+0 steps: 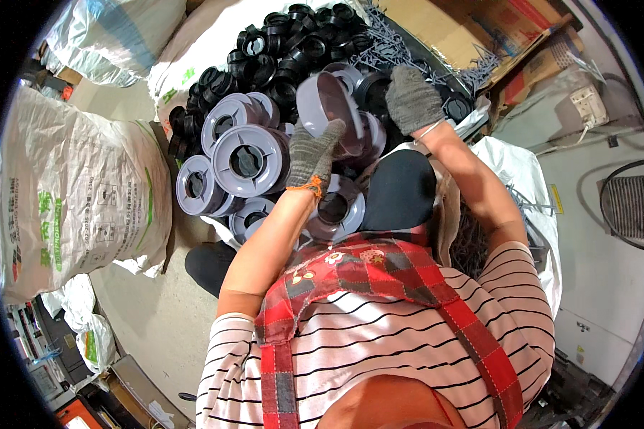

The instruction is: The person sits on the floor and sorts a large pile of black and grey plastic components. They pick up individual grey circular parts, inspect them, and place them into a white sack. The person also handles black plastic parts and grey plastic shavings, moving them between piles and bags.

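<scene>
My left hand [313, 154], in a grey knit glove with an orange band at the wrist, grips a translucent grey-purple plastic cup-shaped part [320, 100], tilted above the pile. My right hand [413, 100], also gloved, is over the heap beside a black ring-shaped part [372, 91]. Its fingers are curled, and whatever they may hold is hidden. Several grey-purple round parts with spoked rims and black centres lie around my left hand, among them a large one [247, 161]. Beyond both hands spreads a heap of small black plastic rings [290, 61].
Grey-blue thin plastic pieces [386, 43] lie beside the black heap. A cardboard box [454, 32] stands at the far right. On the left is a full white woven sack [86, 193], with a plastic bag [118, 39] behind it. A wall socket [588, 106] is at the right.
</scene>
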{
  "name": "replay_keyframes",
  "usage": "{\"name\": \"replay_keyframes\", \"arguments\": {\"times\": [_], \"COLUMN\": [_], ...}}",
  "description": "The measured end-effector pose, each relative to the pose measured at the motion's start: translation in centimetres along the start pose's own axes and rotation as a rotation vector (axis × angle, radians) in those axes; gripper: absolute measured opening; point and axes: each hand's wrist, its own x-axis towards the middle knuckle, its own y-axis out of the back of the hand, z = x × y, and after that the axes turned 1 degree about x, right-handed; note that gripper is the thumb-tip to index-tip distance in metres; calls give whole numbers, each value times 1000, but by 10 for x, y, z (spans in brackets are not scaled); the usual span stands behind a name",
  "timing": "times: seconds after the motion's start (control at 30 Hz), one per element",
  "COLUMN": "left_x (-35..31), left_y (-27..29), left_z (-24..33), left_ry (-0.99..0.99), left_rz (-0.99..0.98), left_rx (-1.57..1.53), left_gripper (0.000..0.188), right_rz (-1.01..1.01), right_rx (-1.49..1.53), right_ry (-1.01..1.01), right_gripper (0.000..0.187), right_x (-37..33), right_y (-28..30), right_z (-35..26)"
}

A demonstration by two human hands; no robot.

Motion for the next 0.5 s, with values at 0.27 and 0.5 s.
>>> {"name": "replay_keyframes", "arguments": {"times": [0.27, 0.5], "left_x": [0, -7], "left_y": [2, 0], "left_z": [-6, 9], "left_ry": [211, 100], "left_rz": [-57, -44], "left_rx": [-481, -255], "left_gripper": [24, 30], "right_rz": [-18, -209], "right_rx": [175, 247], "right_ry": [189, 319], "right_gripper": [38, 48], "right_x": [-12, -11], "right_y": [5, 22], "right_z": [-29, -25]}}
